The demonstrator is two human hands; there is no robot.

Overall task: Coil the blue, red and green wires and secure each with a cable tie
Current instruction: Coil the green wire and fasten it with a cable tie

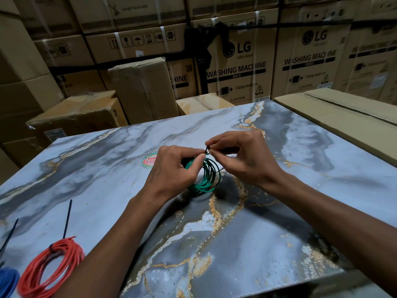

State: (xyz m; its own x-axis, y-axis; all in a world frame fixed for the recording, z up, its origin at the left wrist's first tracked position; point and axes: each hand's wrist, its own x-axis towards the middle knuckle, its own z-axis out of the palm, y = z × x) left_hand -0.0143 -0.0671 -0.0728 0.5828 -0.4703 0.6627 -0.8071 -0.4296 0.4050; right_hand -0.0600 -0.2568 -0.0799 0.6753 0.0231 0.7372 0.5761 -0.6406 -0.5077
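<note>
Mid-frame, above the marble tabletop [279, 211], the green coil [207, 177] is held up on edge. The left hand [171, 171] has its fingers [198, 159] curled round the coil's upper left, pinching the loops together. The right hand [242, 155] pinches the black tie [206, 149] at the coil's top, fingertips narrow and tight on it. Looks like the tie's tail is being fed into its head; whether it has caught, too small to tell.

To do it well: keep the left-hand pinch firm so the loops stay bunched, thread the tail squarely, then pull snug without letting any loop slip out of the band.

Lower left of the frame, the red coil [51, 269] lies flat on the tabletop, already banded, its tie tail [67, 218] sticking upward. At the far lower-left edge, the blue coil [7, 280] is half cut off, another black tail [9, 235] above it. So green seems the last one.

Containers: cardboard boxes [238, 67] stacked across the top, all closed, contents hidden.
</note>
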